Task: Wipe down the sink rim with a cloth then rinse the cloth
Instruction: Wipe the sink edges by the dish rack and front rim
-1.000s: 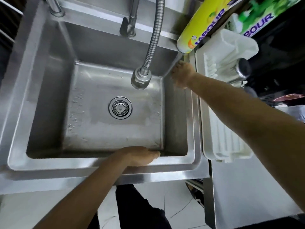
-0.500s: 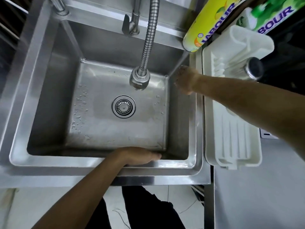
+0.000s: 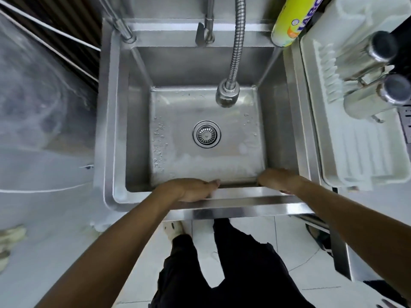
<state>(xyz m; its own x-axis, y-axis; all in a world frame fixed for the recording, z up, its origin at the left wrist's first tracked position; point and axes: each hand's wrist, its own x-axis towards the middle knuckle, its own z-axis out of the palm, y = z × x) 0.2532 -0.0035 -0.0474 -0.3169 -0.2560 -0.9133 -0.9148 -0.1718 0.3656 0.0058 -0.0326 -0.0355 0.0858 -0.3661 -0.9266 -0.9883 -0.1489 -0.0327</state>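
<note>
Stainless steel filled most of the view: a sink (image 3: 115, 121) with a drain (image 3: 206, 134) in its wet floor and a hose tap (image 3: 226, 94) hanging over the basin with no water running. Both hands lay on the near rim (image 3: 240, 194). The left hand (image 3: 189, 190) rested flat there, fingers straight and pointing right along the inner edge, its grip slack and holding nothing that showed. The right hand (image 3: 278, 180) sat at the near right corner, fingers bent over the edge into the basin; whether its grip closed on anything could not be told. The cloth did not show anywhere; it may have been under the right hand, but that was hidden.

Judging by the streaks and droplets, wiping seemed well under way, with the near edge in hand. Rinsing the cloth was not yet done.

Compared with the earlier frames, the right hand had come from the far right corner, near the yellow bottle (image 3: 293, 18), down to the near corner. The left hand had stayed on the front rim. A white drying rack (image 3: 355, 152) holding two metal flasks (image 3: 378, 70) stood to the right.
</note>
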